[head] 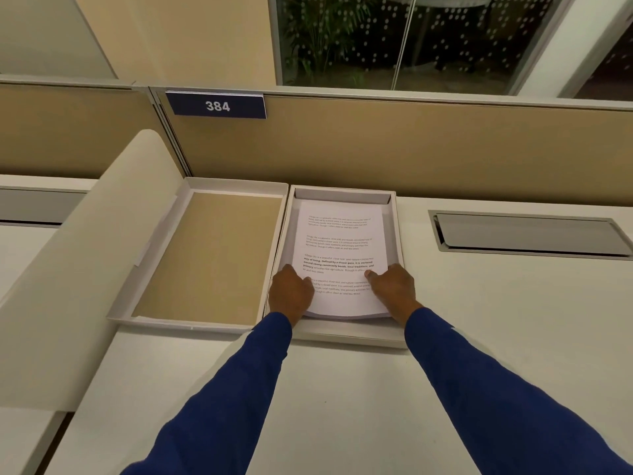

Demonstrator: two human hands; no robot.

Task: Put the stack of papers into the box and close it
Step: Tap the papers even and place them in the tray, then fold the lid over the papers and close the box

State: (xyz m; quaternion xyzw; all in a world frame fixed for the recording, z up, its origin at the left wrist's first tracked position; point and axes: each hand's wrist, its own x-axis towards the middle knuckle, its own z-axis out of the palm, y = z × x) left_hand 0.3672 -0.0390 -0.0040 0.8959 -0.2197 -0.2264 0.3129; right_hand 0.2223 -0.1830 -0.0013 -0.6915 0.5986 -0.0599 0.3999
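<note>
A stack of white printed papers point(339, 248) lies inside the shallow white box point(397, 214) at the middle of the desk. Its far end rests low in the box; its near end is raised slightly above the box's front wall. My left hand point(289, 293) grips the stack's near left edge, thumb on top. My right hand point(394, 289) grips the near right edge the same way. The box's lid point(205, 258) lies open-side up just left of the box, touching it, showing a tan inner panel.
A curved cream divider panel point(85, 262) rises at the left of the lid. A tan partition wall with a blue "384" sign point(218, 105) stands right behind the box. A metal cable flap point(527, 234) is set into the desk at right.
</note>
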